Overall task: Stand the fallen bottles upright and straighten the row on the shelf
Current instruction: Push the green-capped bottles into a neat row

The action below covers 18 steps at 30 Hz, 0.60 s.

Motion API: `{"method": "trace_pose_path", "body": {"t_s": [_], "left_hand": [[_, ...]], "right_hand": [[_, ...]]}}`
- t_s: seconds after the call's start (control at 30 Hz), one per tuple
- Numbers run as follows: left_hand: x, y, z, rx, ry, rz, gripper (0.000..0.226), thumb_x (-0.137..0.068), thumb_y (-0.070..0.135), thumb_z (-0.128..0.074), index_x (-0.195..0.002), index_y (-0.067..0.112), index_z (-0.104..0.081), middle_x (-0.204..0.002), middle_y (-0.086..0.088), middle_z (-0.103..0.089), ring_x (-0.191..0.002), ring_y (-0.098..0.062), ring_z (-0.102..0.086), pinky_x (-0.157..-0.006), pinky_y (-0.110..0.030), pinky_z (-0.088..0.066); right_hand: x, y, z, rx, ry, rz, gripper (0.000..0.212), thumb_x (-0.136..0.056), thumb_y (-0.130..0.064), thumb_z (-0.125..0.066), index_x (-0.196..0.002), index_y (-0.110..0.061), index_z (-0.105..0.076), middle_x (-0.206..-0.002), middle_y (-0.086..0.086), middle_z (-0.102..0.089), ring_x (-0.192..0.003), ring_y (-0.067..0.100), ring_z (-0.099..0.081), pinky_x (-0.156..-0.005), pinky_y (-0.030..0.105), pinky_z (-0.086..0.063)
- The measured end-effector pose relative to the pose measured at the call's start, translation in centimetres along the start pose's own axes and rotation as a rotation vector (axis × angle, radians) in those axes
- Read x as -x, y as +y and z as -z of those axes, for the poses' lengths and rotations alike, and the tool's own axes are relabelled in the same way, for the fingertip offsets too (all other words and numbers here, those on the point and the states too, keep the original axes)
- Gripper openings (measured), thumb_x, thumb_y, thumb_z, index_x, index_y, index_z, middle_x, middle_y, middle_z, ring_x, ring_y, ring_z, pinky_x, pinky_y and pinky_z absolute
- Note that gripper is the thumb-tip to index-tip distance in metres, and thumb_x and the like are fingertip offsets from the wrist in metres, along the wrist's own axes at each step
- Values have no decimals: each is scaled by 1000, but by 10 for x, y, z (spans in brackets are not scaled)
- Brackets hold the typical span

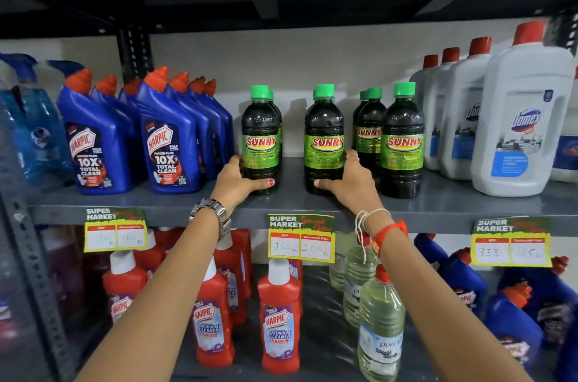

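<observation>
Dark Sunny bottles with green caps stand upright on the grey shelf (pixel 294 205). My left hand (pixel 239 183) grips the base of the left front Sunny bottle (pixel 260 138), thumb across its front. My right hand (pixel 348 184) grips the base of the middle front Sunny bottle (pixel 324 138) from its right side. A third front Sunny bottle (pixel 402 141) stands free to the right. More Sunny bottles stand behind each front one, partly hidden. None lies on its side in view.
Blue Harpic bottles (pixel 169 134) crowd the shelf to the left, white Domex bottles (pixel 522 119) to the right. Price tags (pixel 301 239) hang from the shelf edge. The lower shelf holds red Harpic bottles (pixel 279 316), clear bottles (pixel 380 328) and more blue ones.
</observation>
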<state>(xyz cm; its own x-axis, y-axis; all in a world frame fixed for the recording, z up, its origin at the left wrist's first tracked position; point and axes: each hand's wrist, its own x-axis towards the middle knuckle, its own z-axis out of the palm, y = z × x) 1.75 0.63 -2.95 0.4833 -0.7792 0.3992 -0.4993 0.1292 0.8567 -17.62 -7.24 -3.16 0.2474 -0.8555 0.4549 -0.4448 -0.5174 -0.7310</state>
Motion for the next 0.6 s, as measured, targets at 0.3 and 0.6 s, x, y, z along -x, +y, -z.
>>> {"method": "trace_pose_path", "body": {"t_s": [0.3, 0.6], "left_hand": [[-2, -1, 1, 11, -30, 22, 76, -66, 11, -78, -131, 7, -39, -131, -11, -54, -117, -24, -51, -100, -35, -39], [0, -3, 2, -73, -11, 6, 86, -64, 21, -80, -135, 7, -35, -135, -12, -51, -120, -25, -49, -99, -33, -39]], "right_hand": [[-1, 0, -3, -12, 3, 13, 77, -74, -24, -79, -133, -7, -32, -123, 14, -61, -115, 34, -56, -101, 40, -44], [11, 3, 7, -79, 188, 74, 75, -75, -19, -78, -135, -9, -34, -99, 5, -58, -95, 20, -55, -82, 26, -42]]}}
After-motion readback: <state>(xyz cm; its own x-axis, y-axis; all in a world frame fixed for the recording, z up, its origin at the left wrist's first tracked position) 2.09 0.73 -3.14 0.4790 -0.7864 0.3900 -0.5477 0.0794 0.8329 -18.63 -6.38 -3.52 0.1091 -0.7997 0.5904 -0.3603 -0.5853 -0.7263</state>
